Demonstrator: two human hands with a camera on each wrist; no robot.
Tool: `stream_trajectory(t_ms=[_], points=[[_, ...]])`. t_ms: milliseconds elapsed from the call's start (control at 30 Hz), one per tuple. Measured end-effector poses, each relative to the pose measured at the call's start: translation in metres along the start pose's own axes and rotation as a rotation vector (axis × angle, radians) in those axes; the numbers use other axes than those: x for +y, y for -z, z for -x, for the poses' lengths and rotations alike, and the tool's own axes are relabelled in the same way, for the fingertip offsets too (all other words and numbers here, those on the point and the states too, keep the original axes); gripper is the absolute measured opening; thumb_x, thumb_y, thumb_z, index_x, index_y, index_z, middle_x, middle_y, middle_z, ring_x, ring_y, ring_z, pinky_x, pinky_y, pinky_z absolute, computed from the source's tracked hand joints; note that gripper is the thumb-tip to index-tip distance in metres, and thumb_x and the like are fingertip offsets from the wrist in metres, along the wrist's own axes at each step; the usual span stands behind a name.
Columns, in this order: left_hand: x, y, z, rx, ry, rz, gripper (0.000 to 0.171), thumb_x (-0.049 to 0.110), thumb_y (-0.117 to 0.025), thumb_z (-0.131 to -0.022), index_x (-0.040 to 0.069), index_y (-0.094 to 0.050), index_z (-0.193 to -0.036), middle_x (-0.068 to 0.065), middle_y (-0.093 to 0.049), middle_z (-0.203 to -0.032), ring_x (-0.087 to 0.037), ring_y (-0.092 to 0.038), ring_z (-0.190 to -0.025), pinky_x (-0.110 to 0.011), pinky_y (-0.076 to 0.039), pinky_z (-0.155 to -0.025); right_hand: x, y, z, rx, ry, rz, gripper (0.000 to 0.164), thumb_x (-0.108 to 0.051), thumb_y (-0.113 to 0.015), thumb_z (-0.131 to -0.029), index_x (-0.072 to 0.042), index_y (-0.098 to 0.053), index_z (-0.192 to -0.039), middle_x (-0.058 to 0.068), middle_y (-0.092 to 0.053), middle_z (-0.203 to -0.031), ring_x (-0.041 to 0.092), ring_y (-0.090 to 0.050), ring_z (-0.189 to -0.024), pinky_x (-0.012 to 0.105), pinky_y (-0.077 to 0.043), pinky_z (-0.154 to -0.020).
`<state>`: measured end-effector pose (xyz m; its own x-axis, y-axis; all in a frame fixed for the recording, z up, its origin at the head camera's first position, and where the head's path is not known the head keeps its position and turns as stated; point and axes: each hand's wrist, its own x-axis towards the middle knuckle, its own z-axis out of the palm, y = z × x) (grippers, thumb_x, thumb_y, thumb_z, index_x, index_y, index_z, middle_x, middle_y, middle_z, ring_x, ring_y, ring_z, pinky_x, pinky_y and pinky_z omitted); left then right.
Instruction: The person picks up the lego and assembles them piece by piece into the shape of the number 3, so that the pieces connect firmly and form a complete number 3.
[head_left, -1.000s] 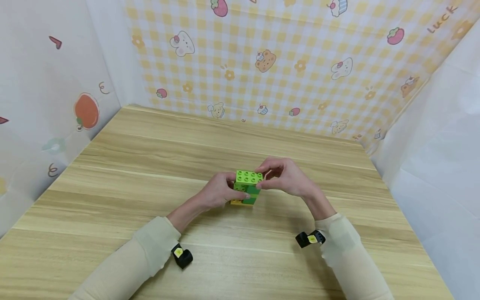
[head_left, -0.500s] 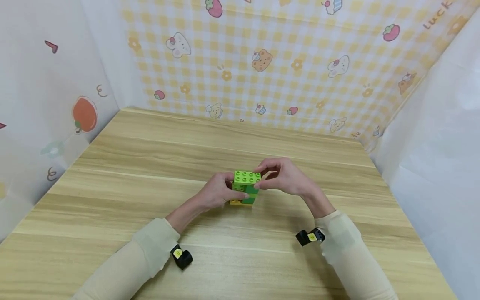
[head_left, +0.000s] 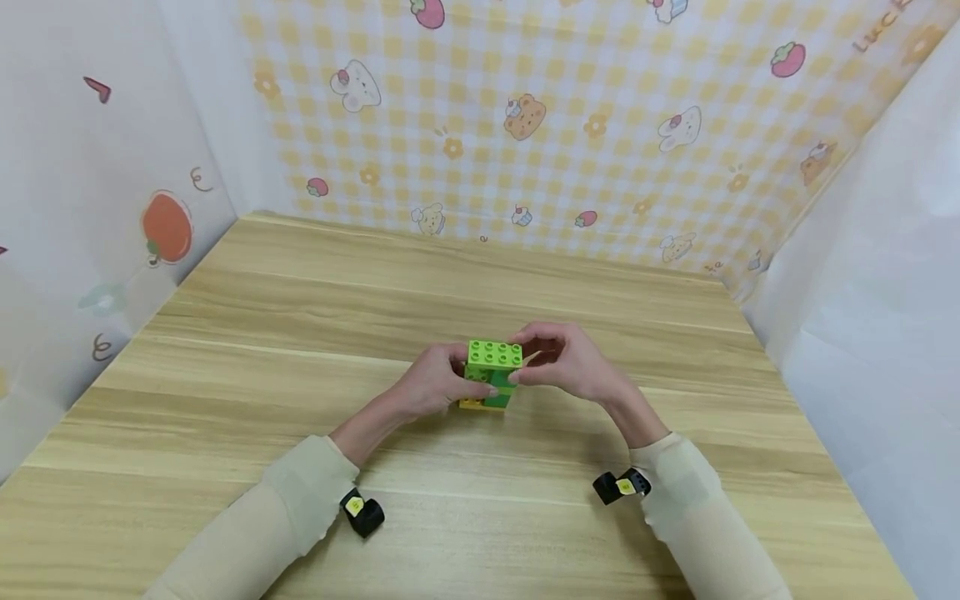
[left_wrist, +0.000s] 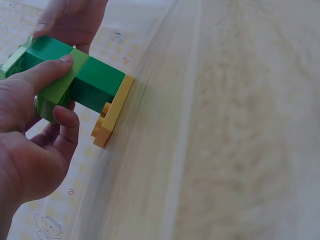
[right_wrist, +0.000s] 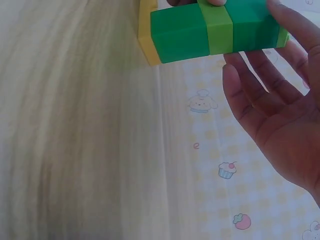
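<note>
A small stack of toy building bricks stands upright at mid-table. Its top is a studded lime plate [head_left: 495,354]. Below come a dark green brick [right_wrist: 255,25], a lime middle piece [right_wrist: 217,30], another dark green brick [right_wrist: 180,32] and a yellow-orange base plate [left_wrist: 117,111]. My left hand [head_left: 431,383] grips the stack from the left, thumb across the lime middle piece in the left wrist view. From the right, my right hand [head_left: 568,360] pinches the upper end, thumb on the upper dark green brick. Its index fingertip is partly hidden behind the top plate.
A wood-grain table [head_left: 465,517] lies under the stack. A yellow checked curtain [head_left: 480,108] hangs behind it, with white curtains at the left [head_left: 67,208] and right [head_left: 870,275]. A black wrist camera sits on each sleeve.
My right hand has come slightly down, its thumb a little lower on the stack. The left hand and the bricks stay nearly as they were; the head view has shifted slightly.
</note>
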<state>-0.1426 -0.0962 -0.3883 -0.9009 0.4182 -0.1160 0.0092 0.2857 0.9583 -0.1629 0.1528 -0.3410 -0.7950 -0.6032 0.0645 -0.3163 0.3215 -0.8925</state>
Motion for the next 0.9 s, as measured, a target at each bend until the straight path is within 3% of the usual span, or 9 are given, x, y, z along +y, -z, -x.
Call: stream_trajectory(t_ms=[200, 400, 900], points=[[0.003, 0.001, 0.000, 0.003, -0.011, -0.003, 0.040, 0.019, -0.089, -0.085, 0.007, -0.075, -0.121, -0.007, -0.077, -0.106, -0.017, -0.070, -0.092, -0.028, -0.056, -0.079, 0.009, -0.003, 0.005, -0.031, -0.025, -0.003, 0.049, 0.000, -0.083, -0.088, -0.003, -0.069, -0.136, 0.014, -0.076, -0.119, 0.022, -0.074, -0.104, 0.032, -0.062, -0.087], [0.003, 0.000, 0.000, 0.011, -0.047, 0.010, 0.039, 0.015, -0.089, -0.085, 0.005, -0.075, -0.120, -0.008, -0.077, -0.106, -0.016, -0.069, -0.091, -0.028, -0.056, -0.080, 0.015, -0.009, 0.006, -0.034, -0.024, -0.020, 0.042, 0.001, -0.082, -0.088, 0.000, -0.071, -0.128, 0.017, -0.077, -0.116, 0.026, -0.075, -0.106, 0.033, -0.062, -0.087], [0.003, -0.001, 0.001, 0.020, -0.020, 0.012, 0.043, 0.018, -0.090, -0.084, 0.006, -0.074, -0.122, -0.007, -0.076, -0.108, -0.019, -0.068, -0.095, -0.030, -0.055, -0.084, 0.022, -0.014, 0.009, 0.001, -0.106, -0.007, 0.038, -0.003, -0.084, -0.087, 0.001, -0.074, -0.123, 0.015, -0.079, -0.111, 0.021, -0.076, -0.100, 0.030, -0.062, -0.085]])
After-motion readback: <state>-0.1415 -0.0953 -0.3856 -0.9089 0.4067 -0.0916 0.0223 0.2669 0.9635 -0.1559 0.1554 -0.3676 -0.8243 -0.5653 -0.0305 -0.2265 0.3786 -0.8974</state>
